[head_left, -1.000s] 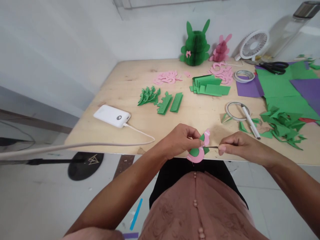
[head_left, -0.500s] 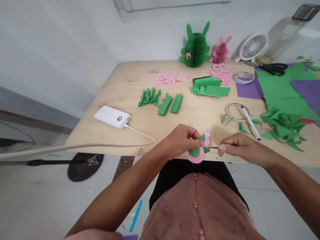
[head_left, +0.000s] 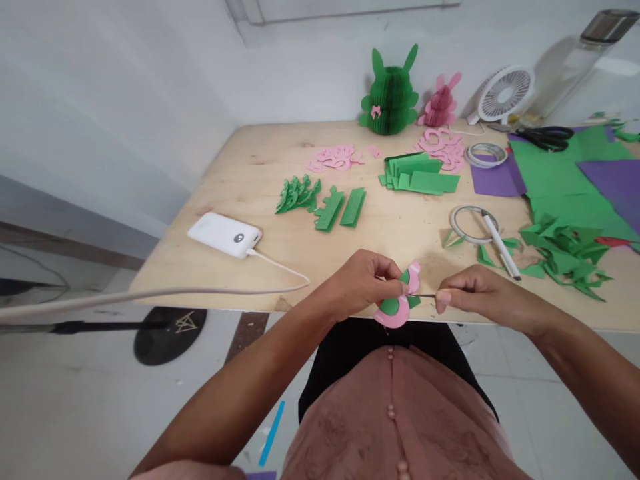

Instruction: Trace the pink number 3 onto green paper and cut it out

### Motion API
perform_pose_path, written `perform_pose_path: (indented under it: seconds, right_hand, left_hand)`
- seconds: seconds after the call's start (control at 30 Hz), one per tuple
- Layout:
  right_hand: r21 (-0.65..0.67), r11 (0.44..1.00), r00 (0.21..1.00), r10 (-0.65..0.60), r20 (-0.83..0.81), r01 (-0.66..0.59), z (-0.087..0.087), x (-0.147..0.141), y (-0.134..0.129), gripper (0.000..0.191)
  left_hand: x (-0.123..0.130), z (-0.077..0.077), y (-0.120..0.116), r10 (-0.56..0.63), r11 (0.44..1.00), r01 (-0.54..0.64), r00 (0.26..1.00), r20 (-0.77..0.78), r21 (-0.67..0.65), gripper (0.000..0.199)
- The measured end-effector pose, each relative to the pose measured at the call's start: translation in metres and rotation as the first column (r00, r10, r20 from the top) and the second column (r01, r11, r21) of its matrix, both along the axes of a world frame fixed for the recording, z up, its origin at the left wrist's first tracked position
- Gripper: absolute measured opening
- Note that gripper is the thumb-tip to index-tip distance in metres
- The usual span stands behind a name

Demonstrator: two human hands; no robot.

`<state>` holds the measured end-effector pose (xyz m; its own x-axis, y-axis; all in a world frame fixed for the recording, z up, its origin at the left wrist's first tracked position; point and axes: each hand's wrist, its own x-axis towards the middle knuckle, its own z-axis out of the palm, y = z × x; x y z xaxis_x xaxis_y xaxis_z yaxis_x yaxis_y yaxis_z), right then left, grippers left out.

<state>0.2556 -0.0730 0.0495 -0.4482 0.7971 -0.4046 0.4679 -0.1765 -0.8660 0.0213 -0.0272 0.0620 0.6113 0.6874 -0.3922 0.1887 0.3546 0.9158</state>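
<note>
At the table's front edge, my left hand (head_left: 376, 280) pinches a pink paper cutout (head_left: 391, 317) together with a folded green paper piece (head_left: 390, 306). My fingers cover the middle of both. From the right, my right hand (head_left: 467, 293) grips a thin dark stick-like tool (head_left: 427, 296) between thumb and fingers. The tool's far end meets the papers beside my left thumb; its kind cannot be made out. Beyond my hands lie a folded green strip (head_left: 353, 207), a green cutout with a bumpy edge (head_left: 329, 209) and a cluster of similar green cutouts (head_left: 299, 194).
Pink cutouts (head_left: 334, 158), green strips (head_left: 425, 175) and a green paper rabbit (head_left: 391, 100) stand or lie farther back. On the right are a white marker (head_left: 501, 245), tape (head_left: 486, 155), scissors (head_left: 545, 137) and green scraps (head_left: 565, 250). A cable runs left from a white power bank (head_left: 223, 233).
Almost nothing differs. Both hands keep their grips, the tool stays against the papers, and the view shifts very slightly.
</note>
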Motion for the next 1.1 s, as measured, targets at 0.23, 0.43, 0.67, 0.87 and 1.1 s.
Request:
perform_pose_path:
  seconds: [0.23, 0.43, 0.67, 0.87, 1.1]
  right_hand:
    - [0.007, 1.0, 1.0, -0.008, -0.013, 0.008, -0.0013, -0.0012, -0.0004, 0.043]
    - [0.017, 1.0, 1.0, -0.009, -0.019, 0.009, 0.0004, -0.0016, -0.001, 0.044]
    - [0.011, 1.0, 1.0, -0.001, -0.007, 0.001, -0.0011, -0.0002, -0.0022, 0.045]
    - [0.001, 1.0, 1.0, 0.001, -0.01, -0.001, 0.0027, -0.0017, -0.0023, 0.047]
    - [0.001, 1.0, 1.0, -0.012, -0.009, 0.012, 0.0017, -0.0018, -0.0027, 0.048]
  left_hand:
    - [0.0008, 0.001, -0.0006, -0.007, 1.0, 0.007, 1.0, -0.008, 0.005, 0.008]
    - [0.0009, 0.0032, -0.0014, 0.003, 1.0, -0.003, 1.0, -0.003, -0.004, 0.009]
    - [0.0007, 0.0049, -0.0017, 0.005, 1.0, -0.005, 1.0, -0.008, -0.014, 0.01]
    - [0.0007, 0.0035, -0.0013, 0.008, 1.0, -0.008, 1.0, -0.008, -0.001, 0.011]
    - [0.0017, 0.0031, -0.0009, 0.004, 1.0, -0.004, 1.0, -0.006, 0.004, 0.012]
